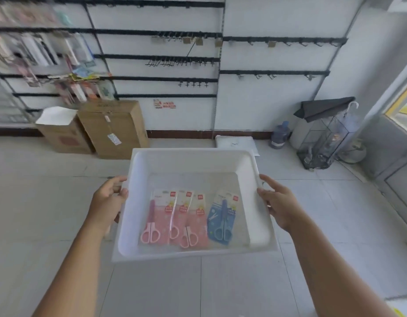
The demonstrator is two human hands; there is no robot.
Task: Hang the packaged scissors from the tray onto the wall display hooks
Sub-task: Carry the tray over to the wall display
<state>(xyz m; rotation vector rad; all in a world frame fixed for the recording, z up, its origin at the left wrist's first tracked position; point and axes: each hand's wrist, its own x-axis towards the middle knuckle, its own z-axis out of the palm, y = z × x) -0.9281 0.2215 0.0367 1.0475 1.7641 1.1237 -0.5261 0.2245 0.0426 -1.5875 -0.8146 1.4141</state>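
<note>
I carry a white plastic tray (193, 159) in front of me, above the tiled floor. My left hand (108, 200) grips its left rim and my right hand (278, 202) grips its right rim. Inside lie three packs of pink scissors (175, 218) side by side and one pack of blue scissors (223, 218) to their right. On the white wall ahead run black rails with bare display hooks (179, 61), some with small tags.
Two cardboard boxes (113, 126) stand on the floor against the wall at the left, below racks full of hanging goods (37, 53). At the right are a water bottle (280, 135), a wire umbrella stand (323, 143) and a door frame.
</note>
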